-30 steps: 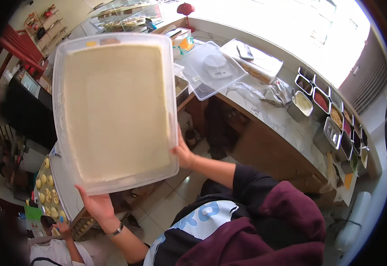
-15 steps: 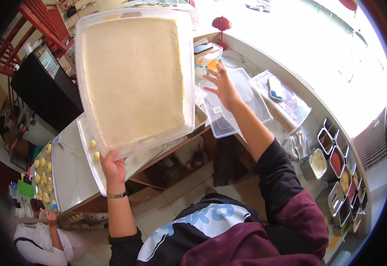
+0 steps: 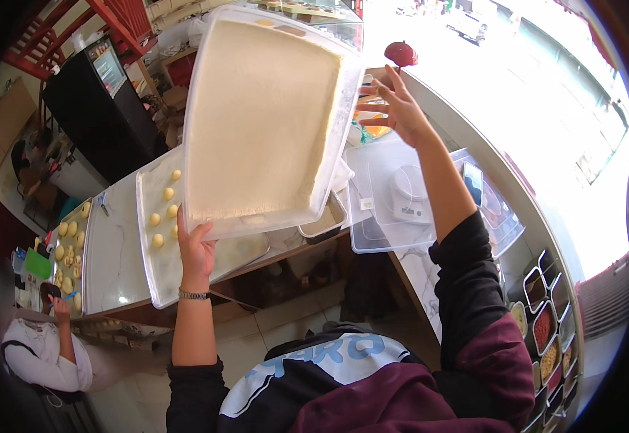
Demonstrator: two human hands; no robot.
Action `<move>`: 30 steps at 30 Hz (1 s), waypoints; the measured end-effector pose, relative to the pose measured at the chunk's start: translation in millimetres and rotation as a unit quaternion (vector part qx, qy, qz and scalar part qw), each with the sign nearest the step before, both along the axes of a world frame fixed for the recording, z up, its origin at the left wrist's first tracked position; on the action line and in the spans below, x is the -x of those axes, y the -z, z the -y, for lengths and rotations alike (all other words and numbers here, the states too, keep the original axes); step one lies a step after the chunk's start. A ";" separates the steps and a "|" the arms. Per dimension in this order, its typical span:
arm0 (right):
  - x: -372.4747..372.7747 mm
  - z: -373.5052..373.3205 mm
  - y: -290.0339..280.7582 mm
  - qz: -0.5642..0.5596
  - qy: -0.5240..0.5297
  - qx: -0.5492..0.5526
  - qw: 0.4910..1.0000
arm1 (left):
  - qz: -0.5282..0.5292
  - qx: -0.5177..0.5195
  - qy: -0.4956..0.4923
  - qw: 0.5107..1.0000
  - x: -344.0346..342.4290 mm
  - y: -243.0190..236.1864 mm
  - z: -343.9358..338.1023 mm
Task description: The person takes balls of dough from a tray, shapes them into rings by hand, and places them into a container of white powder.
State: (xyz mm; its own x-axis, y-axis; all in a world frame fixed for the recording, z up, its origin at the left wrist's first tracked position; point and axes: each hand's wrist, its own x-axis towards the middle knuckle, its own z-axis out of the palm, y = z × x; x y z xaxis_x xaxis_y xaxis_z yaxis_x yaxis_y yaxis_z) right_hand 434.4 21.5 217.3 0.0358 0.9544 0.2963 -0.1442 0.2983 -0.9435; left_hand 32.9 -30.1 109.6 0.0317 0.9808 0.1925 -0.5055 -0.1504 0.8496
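A large translucent plastic tub is raised in front of me, tilted so that its inside shows. Spread flat in it is a pale cream layer, flour or dough; I cannot tell which. My left hand grips the tub's near left corner, with the fingers partly hidden beneath it. Close to the tub's right side, my right hand is open, its fingers spread and nothing in them. Below the tub lies a metal tray with several small dough balls.
Clear plastic lids and a small scale lie on the right counter, beside a phone. Metal tubs of toppings stand lower right. At left, a co-worker's hand is near another tray of dough balls.
The tub has shifted right in view, uncovering more dough balls on the tray. My right hand has moved up and right, still open. The view has turned somewhat left.
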 end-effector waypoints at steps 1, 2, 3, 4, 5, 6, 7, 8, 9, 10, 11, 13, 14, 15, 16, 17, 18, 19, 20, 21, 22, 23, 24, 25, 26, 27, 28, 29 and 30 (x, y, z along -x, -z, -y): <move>-4.6 -2.4 -4.2 0.052 0.015 0.013 0.998 | -0.010 -0.005 -0.005 1.000 -1.8 -2.5 -0.7; -10.8 -6.2 -4.6 0.081 0.008 0.015 0.997 | -0.020 -0.010 -0.010 1.000 -3.7 -5.0 -1.0; -13.9 -9.3 -4.2 0.111 0.002 0.017 0.994 | -0.030 -0.015 -0.014 0.999 -4.8 -6.4 -0.9; -10.7 -11.3 -2.5 0.129 0.033 0.011 0.991 | -0.039 -0.021 -0.018 0.999 -4.1 -7.3 -0.9; -7.0 -11.5 0.0 0.148 0.065 0.006 0.987 | -0.048 -0.027 -0.021 0.998 -3.2 -7.9 -0.6; -4.2 -12.7 1.8 0.166 0.097 0.001 0.981 | -0.058 -0.033 -0.024 0.997 -2.6 -8.5 -0.1; -8.4 -15.0 2.5 0.185 0.097 0.012 0.978 | -0.069 -0.041 -0.028 0.996 -5.0 -10.1 0.1; -15.4 -18.6 2.7 0.204 0.097 0.023 0.974 | -0.081 -0.049 -0.031 0.995 -7.9 -12.7 1.2; -20.3 -20.8 4.1 0.222 0.098 0.034 0.969 | -0.092 -0.058 -0.034 0.993 -10.3 -14.4 2.3; -20.4 -21.5 6.0 0.218 0.110 0.030 0.969 | -0.107 -0.064 -0.033 0.992 -11.1 -14.7 3.4; -20.5 -22.1 7.9 0.214 0.122 0.026 0.969 | -0.122 -0.070 -0.031 0.990 -11.6 -14.4 4.9; -23.2 -22.2 11.0 0.213 0.128 0.025 0.968 | -0.144 -0.085 -0.035 0.985 -13.7 -12.2 7.4; -27.5 -21.5 12.3 0.216 0.123 0.029 0.968 | -0.151 -0.093 -0.041 0.983 -15.8 -9.8 8.4; -31.5 -20.7 13.7 0.219 0.118 0.033 0.968 | -0.157 -0.102 -0.047 0.981 -17.7 -7.3 9.3; -34.4 -20.7 15.9 0.219 0.119 0.022 0.968 | -0.161 -0.106 -0.047 0.980 -19.3 -4.9 10.3; -36.8 -20.7 18.4 0.220 0.121 0.012 0.968 | -0.165 -0.110 -0.047 0.979 -20.8 -2.5 11.3; -39.3 -20.8 20.6 0.221 0.122 0.002 0.968 | -0.169 -0.114 -0.047 0.978 -21.3 -1.0 12.0; -40.3 -19.3 19.8 0.225 0.122 -0.001 0.967 | -0.164 -0.114 -0.044 0.979 -21.3 0.0 11.9; -41.4 -17.8 18.8 0.230 0.121 -0.004 0.966 | -0.159 -0.115 -0.041 0.980 -21.2 0.6 11.8; -41.7 -16.8 18.2 0.234 0.121 -0.008 0.965 | -0.154 -0.115 -0.038 0.981 -21.0 1.0 11.9; -42.6 -16.8 19.1 0.225 0.118 -0.008 0.967 | -0.170 -0.126 -0.048 0.976 -21.1 0.7 12.0; -42.6 -17.1 20.6 0.216 0.116 -0.008 0.969 | -0.185 -0.136 -0.058 0.972 -21.0 0.2 12.2; -43.3 -17.3 21.5 0.208 0.113 -0.008 0.972 | -0.200 -0.147 -0.068 0.966 -21.0 -0.1 12.6; -43.6 -15.9 21.2 0.214 0.119 -0.026 0.969 | -0.200 -0.146 -0.062 0.967 -21.1 0.0 12.6; -44.2 -13.9 21.1 0.220 0.126 -0.044 0.966 | -0.200 -0.145 -0.057 0.967 -21.7 0.3 12.9; -44.6 -12.4 20.8 0.226 0.132 -0.062 0.963 | -0.199 -0.144 -0.052 0.968 -22.4 0.4 13.2; -44.0 -11.0 19.9 0.215 0.129 -0.055 0.967 | -0.200 -0.148 -0.054 0.967 -22.8 -1.0 14.5; -43.4 -9.4 18.4 0.203 0.127 -0.047 0.970 | -0.201 -0.151 -0.057 0.966 -23.4 -4.1 16.0; -43.0 -8.4 18.1 0.192 0.125 -0.039 0.973 | -0.201 -0.155 -0.059 0.965 -24.3 -5.8 17.1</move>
State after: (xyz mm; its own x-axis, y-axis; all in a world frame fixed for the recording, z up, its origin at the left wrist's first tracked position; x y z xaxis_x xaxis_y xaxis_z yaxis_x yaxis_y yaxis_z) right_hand 477.3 29.9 199.2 0.1356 0.9042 0.4051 0.3006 0.3520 -0.8864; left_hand 57.2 -47.2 115.4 0.0565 0.8797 0.4722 -0.1074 -0.4649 0.8788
